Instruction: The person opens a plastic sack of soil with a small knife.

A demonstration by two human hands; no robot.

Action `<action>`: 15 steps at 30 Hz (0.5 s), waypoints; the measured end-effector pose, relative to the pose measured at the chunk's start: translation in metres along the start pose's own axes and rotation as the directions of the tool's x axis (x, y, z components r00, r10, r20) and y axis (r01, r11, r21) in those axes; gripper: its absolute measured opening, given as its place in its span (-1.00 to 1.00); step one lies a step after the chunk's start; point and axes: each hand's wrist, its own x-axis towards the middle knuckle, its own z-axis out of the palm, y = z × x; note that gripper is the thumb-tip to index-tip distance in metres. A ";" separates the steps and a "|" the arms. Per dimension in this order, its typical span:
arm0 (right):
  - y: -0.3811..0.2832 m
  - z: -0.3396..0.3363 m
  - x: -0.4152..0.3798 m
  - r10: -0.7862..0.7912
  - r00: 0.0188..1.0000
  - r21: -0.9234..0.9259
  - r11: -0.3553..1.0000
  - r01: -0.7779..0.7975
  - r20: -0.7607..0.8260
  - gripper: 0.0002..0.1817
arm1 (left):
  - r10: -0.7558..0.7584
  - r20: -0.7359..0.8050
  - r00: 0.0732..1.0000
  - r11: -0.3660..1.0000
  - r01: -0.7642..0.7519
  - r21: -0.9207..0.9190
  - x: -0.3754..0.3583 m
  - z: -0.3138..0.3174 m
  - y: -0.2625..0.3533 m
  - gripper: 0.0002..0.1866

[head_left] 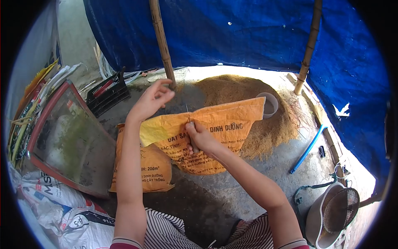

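Observation:
An orange printed sack (232, 120) hangs in front of me, its upper edge running slantwise with a pale line of stitches along the right part. At that edge my right hand (200, 137) is closed in a fist. A thin needle (188, 111) sticks up from the thumb, past the sack's edge; the rest of it is hidden in the fingers. My left hand (152, 99) is raised above the sack's left end, fingers loosely bent and apart, with nothing visible in it. A second orange sack (143, 168) lies below and to the left.
Behind the sack is a heap of brown grain-like material (236, 87) with a pale tub (269, 104) in it. A red-framed panel (74, 137), a black crate (108, 95) and white sacks (83, 228) stand left. At right are a blue pipe (309, 149) and a grey basket (327, 216).

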 end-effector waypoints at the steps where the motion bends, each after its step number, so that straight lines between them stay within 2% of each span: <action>1: 0.005 -0.001 -0.001 -0.018 1.000 -0.034 0.999 0.018 -0.001 -0.77 | -0.024 -0.008 1.000 0.997 0.024 -0.077 0.007 0.004 -0.001 -0.49; 2: 0.011 -0.002 0.000 -0.018 1.000 -0.035 0.999 0.018 -0.004 -0.77 | -0.048 -0.015 0.999 0.986 0.045 -0.160 0.014 0.010 0.001 -0.48; 3: 0.015 -0.004 0.000 -0.035 0.999 -0.060 0.998 0.034 -0.014 -0.79 | 0.000 0.100 0.995 0.990 0.014 -0.138 0.024 0.018 -0.003 -0.39; 4: 0.019 -0.006 0.001 -0.052 0.998 -0.085 0.995 0.050 -0.024 -0.81 | 0.002 0.097 0.995 0.989 0.012 -0.146 0.036 0.026 -0.006 -0.39; 6: 0.020 -0.006 -0.001 -0.045 0.998 -0.076 0.996 0.042 -0.039 -0.82 | -0.109 0.381 0.918 0.967 0.186 -0.171 0.055 0.038 -0.004 -0.28; 7: 0.020 -0.006 -0.002 -0.041 0.998 -0.059 0.998 0.038 -0.053 -0.83 | -0.108 0.383 0.917 0.968 0.184 -0.169 0.062 0.039 -0.002 -0.28; 9: 0.018 -0.010 -0.007 -0.016 1.000 -0.042 0.999 0.015 -0.016 -0.83 | -0.127 0.662 0.738 0.888 0.382 -0.255 0.070 0.042 0.002 -0.17; 10: 0.016 -0.011 -0.008 0.009 1.000 -0.030 1.000 -0.009 0.028 -0.83 | -0.131 0.660 0.739 0.890 0.381 -0.250 0.070 0.042 0.003 -0.17; 11: 0.015 -0.012 -0.009 0.005 0.999 -0.027 1.000 -0.004 0.032 -0.83 | -0.189 0.686 0.703 0.856 0.460 -0.236 0.069 0.043 0.003 -0.20; 12: 0.016 -0.013 -0.010 0.059 0.995 0.080 0.995 -0.065 0.079 -0.83 | -0.244 0.709 0.662 0.815 0.536 -0.219 0.068 0.043 0.003 -0.23; 13: 0.016 -0.013 -0.010 0.108 0.985 0.181 0.975 -0.131 0.132 -0.84 | -0.249 0.705 0.664 0.816 0.536 -0.217 0.070 0.042 -0.003 -0.23; 15: 0.016 -0.015 -0.010 0.100 0.985 0.173 0.977 -0.123 0.138 -0.85 | -0.336 0.699 0.631 0.887 0.461 0.010 0.072 0.036 -0.023 -0.39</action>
